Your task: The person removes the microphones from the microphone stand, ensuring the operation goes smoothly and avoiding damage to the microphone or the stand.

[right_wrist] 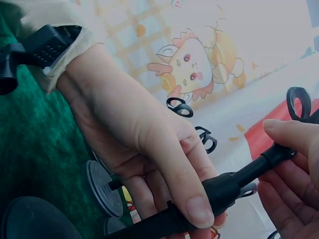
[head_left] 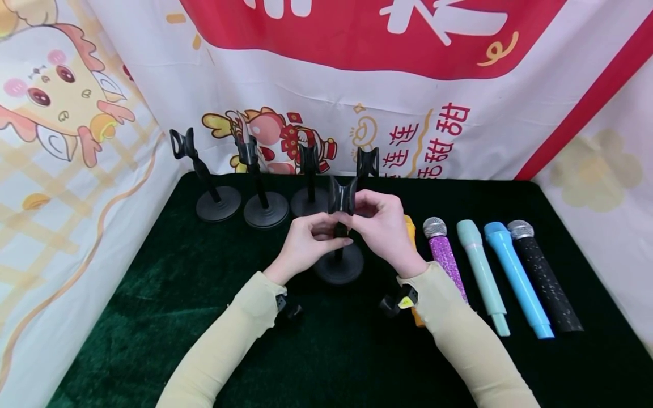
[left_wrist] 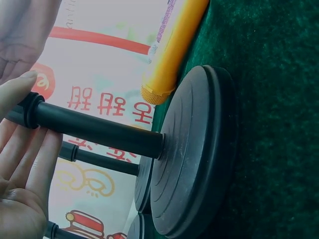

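A black tabletop microphone stand [head_left: 340,267] with a round base stands upright before me, its cradle-shaped clip [head_left: 342,195] on top. My left hand [head_left: 306,245] holds the collar partway up the stem between thumb and fingers. Higher up, just below the clip, my right hand [head_left: 384,226] pinches the stem. In the left wrist view, the stem [left_wrist: 99,127] rises from the ridged base [left_wrist: 184,149]. The right wrist view shows the left thumb pressed along the thick collar [right_wrist: 222,194].
Several similar black stands [head_left: 218,203] line the back. On the right lie a yellow microphone [head_left: 410,229], partly hidden by the right arm, a purple one [head_left: 446,260], a mint one [head_left: 482,277], a blue one [head_left: 519,280] and a black one [head_left: 548,283]. Dark green cloth [head_left: 153,317] covers the table.
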A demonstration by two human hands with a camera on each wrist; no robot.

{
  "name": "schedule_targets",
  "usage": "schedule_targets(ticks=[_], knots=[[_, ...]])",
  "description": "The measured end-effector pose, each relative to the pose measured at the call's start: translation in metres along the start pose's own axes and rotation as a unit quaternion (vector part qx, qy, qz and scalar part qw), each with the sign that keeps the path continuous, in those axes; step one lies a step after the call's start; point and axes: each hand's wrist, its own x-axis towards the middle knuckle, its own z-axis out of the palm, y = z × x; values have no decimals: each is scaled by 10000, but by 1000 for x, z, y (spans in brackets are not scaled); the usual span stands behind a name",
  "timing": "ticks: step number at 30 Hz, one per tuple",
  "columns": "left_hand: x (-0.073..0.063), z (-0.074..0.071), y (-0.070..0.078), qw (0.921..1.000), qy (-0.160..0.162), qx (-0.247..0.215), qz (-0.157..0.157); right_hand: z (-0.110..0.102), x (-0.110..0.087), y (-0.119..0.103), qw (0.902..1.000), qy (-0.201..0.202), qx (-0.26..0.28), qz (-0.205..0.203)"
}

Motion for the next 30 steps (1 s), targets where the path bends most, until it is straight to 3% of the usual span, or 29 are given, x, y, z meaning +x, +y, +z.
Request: schedule_targets(ticks=[8,16,23,30], knots=[[-1,1,1,10000,-6,-42,-83,4,-1,0,9997,171,69,-186],[0,0,0,9999,-56,-113,-110,-2,5,-4,9999,-118,-23,-85],[-1,1,-4,9997,-14,-225,-100,-4,3,-26,9994,-335,-120,18],[-3,2,-7,9991,118,-195,-354,-4,4,0,9994,-354,17,40]])
